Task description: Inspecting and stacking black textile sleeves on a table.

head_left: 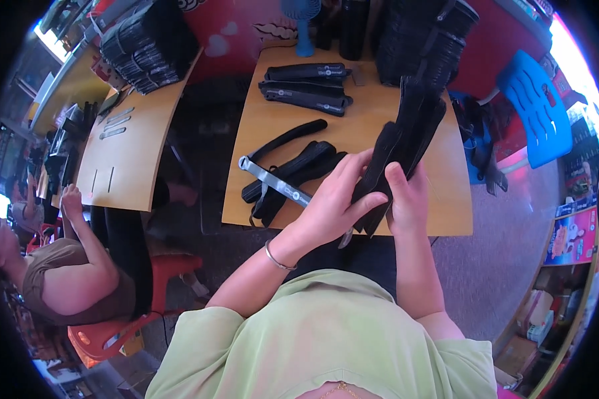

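Both my hands hold a bundle of long black padded fabric pieces (406,126) over the right side of the wooden table (373,93). My left hand (339,199) grips the lower part from the left, its fingers partly hidden behind the fabric. Closed round the same end, my right hand (409,203) has its thumb up along the front. Left of my hands lie black padded strips (293,173), with a grey printed strap (276,179) across them. A curved black strip (289,141) lies just beyond.
Folded black pieces with white print (306,96) lie at the table's far side. Behind stand a blue fan (302,20), a black bottle (354,30) and a tall black stack (422,50). A co-worker (80,272) sits at another table (130,159) leftward. A blue chair (536,110) stands right.
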Available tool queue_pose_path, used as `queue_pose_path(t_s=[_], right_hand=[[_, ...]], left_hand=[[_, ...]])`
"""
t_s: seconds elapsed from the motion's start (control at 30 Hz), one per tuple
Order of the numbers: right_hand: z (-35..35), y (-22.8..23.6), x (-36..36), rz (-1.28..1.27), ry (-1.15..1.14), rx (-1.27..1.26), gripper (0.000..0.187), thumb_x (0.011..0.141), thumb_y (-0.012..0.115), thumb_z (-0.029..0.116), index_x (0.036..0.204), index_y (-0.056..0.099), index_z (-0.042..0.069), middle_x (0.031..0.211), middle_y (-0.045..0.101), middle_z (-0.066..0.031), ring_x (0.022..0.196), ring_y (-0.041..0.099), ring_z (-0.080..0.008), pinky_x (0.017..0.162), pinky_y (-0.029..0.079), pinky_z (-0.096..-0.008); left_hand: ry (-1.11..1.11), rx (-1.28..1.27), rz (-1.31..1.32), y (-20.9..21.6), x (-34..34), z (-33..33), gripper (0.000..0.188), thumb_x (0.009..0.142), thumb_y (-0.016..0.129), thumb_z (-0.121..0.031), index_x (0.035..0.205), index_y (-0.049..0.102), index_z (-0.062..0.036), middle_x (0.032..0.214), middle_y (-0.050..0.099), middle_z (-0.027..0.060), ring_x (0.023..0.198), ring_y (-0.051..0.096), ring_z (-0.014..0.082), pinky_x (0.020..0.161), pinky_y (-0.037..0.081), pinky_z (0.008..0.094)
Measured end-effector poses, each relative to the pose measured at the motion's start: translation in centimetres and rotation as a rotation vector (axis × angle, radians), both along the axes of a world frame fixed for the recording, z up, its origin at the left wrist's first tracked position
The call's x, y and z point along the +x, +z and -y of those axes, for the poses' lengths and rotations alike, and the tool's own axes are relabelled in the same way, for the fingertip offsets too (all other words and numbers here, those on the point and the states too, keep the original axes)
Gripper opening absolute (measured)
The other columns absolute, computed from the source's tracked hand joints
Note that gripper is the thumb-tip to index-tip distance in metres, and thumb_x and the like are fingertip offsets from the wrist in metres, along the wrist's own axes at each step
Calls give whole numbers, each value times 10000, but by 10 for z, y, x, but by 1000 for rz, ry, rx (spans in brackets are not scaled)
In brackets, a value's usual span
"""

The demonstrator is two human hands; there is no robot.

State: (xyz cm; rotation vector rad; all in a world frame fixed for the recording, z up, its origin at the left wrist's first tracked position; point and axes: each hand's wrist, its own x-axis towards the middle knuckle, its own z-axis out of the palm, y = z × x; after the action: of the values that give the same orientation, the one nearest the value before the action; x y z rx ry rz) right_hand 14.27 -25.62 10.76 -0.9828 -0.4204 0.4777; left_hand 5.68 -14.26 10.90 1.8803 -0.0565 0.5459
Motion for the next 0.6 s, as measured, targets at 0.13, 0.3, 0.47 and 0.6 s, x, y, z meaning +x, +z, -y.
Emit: queue_pose_path(t_s=[0.13, 0.3, 0.47, 0.6], right_hand=[[-3, 7, -6, 76, -34, -42, 505, 827, 744, 192, 1213, 462, 28, 1074, 583, -42, 951, 573, -126, 839, 473, -266], [-9, 3, -18, 244, 76, -179, 481, 821, 723, 82, 1224, 470, 11, 1094, 592, -60, 1004, 575, -127, 891, 461, -276], [-11, 6, -17, 209, 52, -134, 490, 803, 718, 25, 1223, 468, 5, 1099, 593, -67, 1006, 578, -131, 887, 471, -273], [-21, 13, -26, 201, -84, -24, 466, 812, 698, 11, 1218, 470, -9, 1098, 593, -76, 1008, 580, -137, 882, 473, -272]], left_hand=[[-14, -102, -10, 0, -1, -3, 562, 855, 663, -164, 1319, 400, 11, 1105, 510, 159, 1004, 539, 263, 857, 461, 353], [198, -219, 162, 0, 3, -12, 371, 862, 640, -218, 1111, 513, 26, 903, 561, 113, 814, 554, 191, 731, 455, 292], [334, -90, 106, 5, -1, -6, 201, 906, 581, -151, 997, 536, 23, 775, 557, 87, 668, 511, 150, 614, 429, 265], [349, -382, 258, 3, 17, 3, 155, 961, 499, -138, 992, 522, 12, 789, 540, 45, 701, 488, 109, 641, 418, 243]])
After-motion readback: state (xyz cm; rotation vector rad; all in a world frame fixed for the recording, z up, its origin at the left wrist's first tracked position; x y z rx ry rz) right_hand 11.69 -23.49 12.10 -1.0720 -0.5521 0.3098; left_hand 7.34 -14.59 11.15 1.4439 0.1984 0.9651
